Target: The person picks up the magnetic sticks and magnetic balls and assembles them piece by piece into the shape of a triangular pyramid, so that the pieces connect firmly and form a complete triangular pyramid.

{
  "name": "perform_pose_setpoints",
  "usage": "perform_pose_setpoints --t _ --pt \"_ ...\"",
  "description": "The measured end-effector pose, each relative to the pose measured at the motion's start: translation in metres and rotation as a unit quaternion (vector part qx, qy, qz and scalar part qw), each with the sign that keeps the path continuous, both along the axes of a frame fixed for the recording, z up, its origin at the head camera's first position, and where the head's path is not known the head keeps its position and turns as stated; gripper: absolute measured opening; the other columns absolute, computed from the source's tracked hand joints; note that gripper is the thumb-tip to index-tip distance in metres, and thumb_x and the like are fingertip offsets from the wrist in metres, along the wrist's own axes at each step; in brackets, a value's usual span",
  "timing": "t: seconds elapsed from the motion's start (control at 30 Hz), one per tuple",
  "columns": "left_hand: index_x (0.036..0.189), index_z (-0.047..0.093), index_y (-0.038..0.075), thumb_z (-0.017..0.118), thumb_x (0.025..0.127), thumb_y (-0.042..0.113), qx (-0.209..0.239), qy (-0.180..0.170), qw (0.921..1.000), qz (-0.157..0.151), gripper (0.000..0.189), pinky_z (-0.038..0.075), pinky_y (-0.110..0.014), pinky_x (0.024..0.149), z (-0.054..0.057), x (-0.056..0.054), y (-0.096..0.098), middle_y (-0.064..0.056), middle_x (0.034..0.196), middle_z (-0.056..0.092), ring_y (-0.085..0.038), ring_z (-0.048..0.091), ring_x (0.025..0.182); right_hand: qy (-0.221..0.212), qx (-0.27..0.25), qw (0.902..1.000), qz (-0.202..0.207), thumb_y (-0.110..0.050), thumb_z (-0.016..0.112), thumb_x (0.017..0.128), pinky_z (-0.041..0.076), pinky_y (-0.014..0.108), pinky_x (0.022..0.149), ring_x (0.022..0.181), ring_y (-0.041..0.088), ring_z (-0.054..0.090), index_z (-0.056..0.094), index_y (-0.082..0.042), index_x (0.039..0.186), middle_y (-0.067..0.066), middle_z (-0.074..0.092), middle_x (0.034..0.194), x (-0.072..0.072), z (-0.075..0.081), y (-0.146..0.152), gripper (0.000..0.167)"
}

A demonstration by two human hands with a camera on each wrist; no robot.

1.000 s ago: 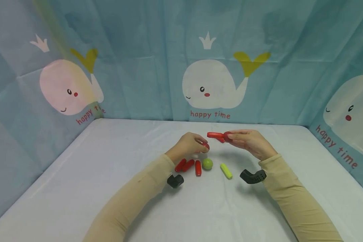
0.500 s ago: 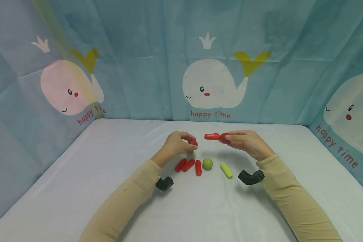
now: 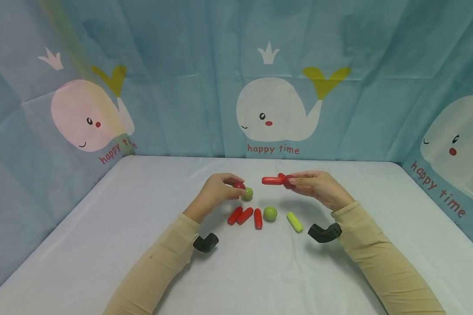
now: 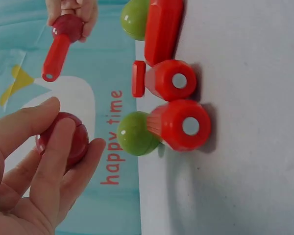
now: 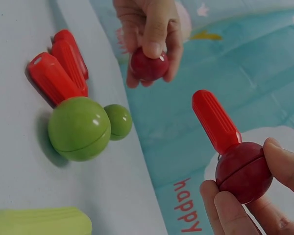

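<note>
My left hand [image 3: 213, 194] holds a dark red ball [image 4: 80, 147] between thumb and fingers, raised over the far part of the table. In my right hand [image 3: 321, 188] the fingertips pinch a second dark red ball [image 5: 244, 172]. A grooved red stick [image 5: 215, 120] juts out from that ball, end against it, pointing toward the left hand in the head view. Below and between the hands lie three red sticks [image 3: 258, 218], a green ball [image 3: 270, 213] and a yellow-green stick [image 3: 294, 222]. Another green ball [image 3: 248, 194] sits right beside the left fingertips in the head view.
A further red stick [image 3: 281, 175] lies farther back, partly hidden behind the right hand's ball and stick. The white-covered table [image 3: 142, 197] ends at a blue whale-print curtain [image 3: 181, 113]. A black wrist camera [image 3: 206, 243] sticks out from each sleeve.
The left hand has moved left with its red ball, bringing the far green ball into sight. My right hand has shifted slightly left, still holding its ball and stick.
</note>
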State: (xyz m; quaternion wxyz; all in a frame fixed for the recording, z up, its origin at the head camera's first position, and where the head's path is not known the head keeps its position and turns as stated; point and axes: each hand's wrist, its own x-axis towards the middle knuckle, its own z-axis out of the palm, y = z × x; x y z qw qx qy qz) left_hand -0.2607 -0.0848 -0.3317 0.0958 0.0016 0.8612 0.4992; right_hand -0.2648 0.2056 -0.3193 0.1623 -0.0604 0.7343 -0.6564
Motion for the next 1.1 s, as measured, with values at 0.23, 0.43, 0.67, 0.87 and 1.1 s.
perform_pose_setpoints --t 0.23,0.43,0.67,0.87,1.1 --pt "0.128 0.066 0.019 0.076 0.086 0.021 -0.008 0.008 0.9998 0.014 0.043 0.055 -0.043 0.096 -0.002 0.005 -0.007 -0.006 0.130 0.061 -0.027 0.056 0.120 0.008 0.019 0.9997 0.013 -0.021 0.067 0.095 0.047 0.040 0.104 0.106 0.016 0.072 0.054 0.008 0.135 0.000 0.073 0.110 0.001 -0.003 -0.007 0.051" --pt "0.134 0.062 0.018 0.071 0.089 0.017 0.003 0.009 1.0000 -0.002 0.046 0.053 -0.045 0.099 -0.004 0.005 -0.007 -0.008 0.135 0.059 -0.029 0.056 0.124 0.002 0.014 0.9998 0.013 -0.019 0.066 0.095 0.046 0.041 0.104 0.104 0.015 0.072 0.055 0.008 0.134 0.000 0.074 0.110 0.001 -0.004 -0.009 0.049" --pt "0.127 0.065 0.019 0.077 0.087 0.023 0.020 0.030 0.9994 0.000 0.042 0.056 -0.043 0.095 -0.006 0.008 -0.004 -0.004 0.128 0.064 -0.026 0.060 0.118 -0.009 0.011 0.9999 0.006 -0.020 0.069 0.094 0.046 0.040 0.102 0.095 0.008 0.072 0.055 0.009 0.134 -0.002 0.075 0.105 0.004 -0.005 -0.012 0.051" --pt "0.121 0.070 0.022 0.080 0.083 0.027 0.024 0.049 0.9985 -0.003 0.039 0.056 -0.042 0.091 -0.009 0.009 -0.002 -0.001 0.119 0.067 -0.022 0.062 0.112 -0.008 0.019 0.9997 0.012 -0.020 0.068 0.094 0.047 0.040 0.102 0.098 0.009 0.072 0.057 0.008 0.132 -0.001 0.075 0.107 0.004 -0.008 -0.013 0.048" --pt "0.123 0.071 0.024 0.082 0.082 0.028 0.016 0.047 0.9988 0.000 0.043 0.055 -0.042 0.091 -0.007 0.011 0.001 -0.003 0.119 0.067 -0.023 0.060 0.112 -0.005 0.015 0.9997 0.018 -0.017 0.067 0.095 0.048 0.039 0.101 0.095 0.007 0.072 0.058 0.008 0.131 -0.002 0.075 0.105 0.004 -0.009 -0.015 0.045"
